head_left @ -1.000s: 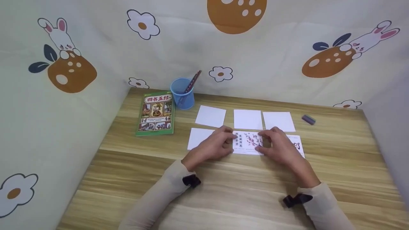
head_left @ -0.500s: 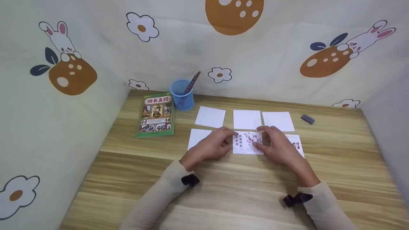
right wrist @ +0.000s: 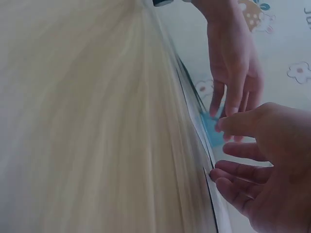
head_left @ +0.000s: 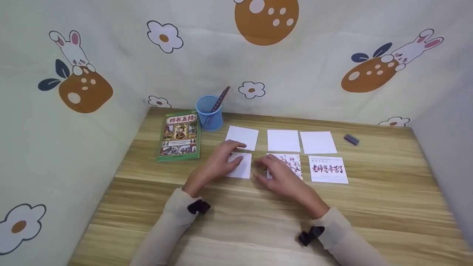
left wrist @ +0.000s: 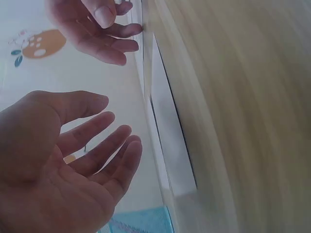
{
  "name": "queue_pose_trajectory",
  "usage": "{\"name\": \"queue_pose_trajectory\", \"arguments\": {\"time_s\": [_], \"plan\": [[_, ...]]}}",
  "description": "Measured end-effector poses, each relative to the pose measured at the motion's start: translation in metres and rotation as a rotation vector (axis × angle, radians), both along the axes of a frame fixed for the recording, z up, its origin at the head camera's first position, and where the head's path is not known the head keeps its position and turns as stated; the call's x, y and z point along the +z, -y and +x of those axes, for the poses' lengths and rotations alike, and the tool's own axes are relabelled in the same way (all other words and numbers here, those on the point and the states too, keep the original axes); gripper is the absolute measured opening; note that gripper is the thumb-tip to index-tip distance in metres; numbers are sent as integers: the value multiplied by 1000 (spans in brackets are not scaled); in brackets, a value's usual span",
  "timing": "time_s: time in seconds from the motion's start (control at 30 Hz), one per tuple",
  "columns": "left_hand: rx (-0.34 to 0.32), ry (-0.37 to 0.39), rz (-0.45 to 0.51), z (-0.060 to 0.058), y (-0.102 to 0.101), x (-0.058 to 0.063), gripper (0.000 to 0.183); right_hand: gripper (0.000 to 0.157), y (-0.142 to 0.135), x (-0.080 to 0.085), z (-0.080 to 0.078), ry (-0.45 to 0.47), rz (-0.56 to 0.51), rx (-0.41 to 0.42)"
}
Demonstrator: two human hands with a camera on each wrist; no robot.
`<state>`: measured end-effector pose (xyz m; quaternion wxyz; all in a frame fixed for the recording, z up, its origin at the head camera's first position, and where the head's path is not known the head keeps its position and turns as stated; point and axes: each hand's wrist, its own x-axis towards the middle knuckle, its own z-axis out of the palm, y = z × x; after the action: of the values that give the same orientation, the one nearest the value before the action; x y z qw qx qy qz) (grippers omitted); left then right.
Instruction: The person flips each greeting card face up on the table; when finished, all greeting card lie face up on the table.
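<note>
1. Book (head_left: 180, 135): flat at left of counter (head_left: 236, 229), just beside the cup.
2. Cup (head_left: 209, 112): blue, upright, only container here. Patterned pencil(s) (head_left: 221, 99) lean right, top past the rim; count unclear.
3. Left hand (head_left: 215, 162): fingers loose and apart, gripping nothing; over left card.
4. Left card (head_left: 244, 170): front row, flat, face white where visible. Partly hidden by hand.
5. Right hand (head_left: 283, 179): fingers loosely bent, gripping nothing; covers part of blossom card.
6. Blossom card (head_left: 292, 162): front row middle, flat, print up.
7. Lettered card (head_left: 328, 169): front row right, flat, text up.
8. Back row, three white cards (head_left: 282, 140): flat, apart from the front row.
9. Block (head_left: 351, 139): small, dark, right of the back row.
10. Handling, my read: cards light, thin, fairly stiff; may slide easily, corners could crease. Hold by opposite edges, or lift one edge with a fingertip.
</note>
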<state>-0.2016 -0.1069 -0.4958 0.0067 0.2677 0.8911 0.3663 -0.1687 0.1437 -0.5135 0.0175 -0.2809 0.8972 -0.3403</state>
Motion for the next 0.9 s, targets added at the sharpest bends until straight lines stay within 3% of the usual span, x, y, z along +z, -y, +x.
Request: {"name": "queue_pose_trajectory", "arguments": {"time_s": [0.23,0.37,0.63,0.9], "plan": [[99,48,-49,0,22,1,40,41,26,2,-5,45,-39,9],[128,81,-70,-1,29,0,41,43,27,-4,-1,62,-15,19],[269,207,-130,-1,37,-4,48,56,26,-7,3,99,37,32],[209,217,-113,-9,31,0,45,61,27,-6,3,115,70,29]]}}
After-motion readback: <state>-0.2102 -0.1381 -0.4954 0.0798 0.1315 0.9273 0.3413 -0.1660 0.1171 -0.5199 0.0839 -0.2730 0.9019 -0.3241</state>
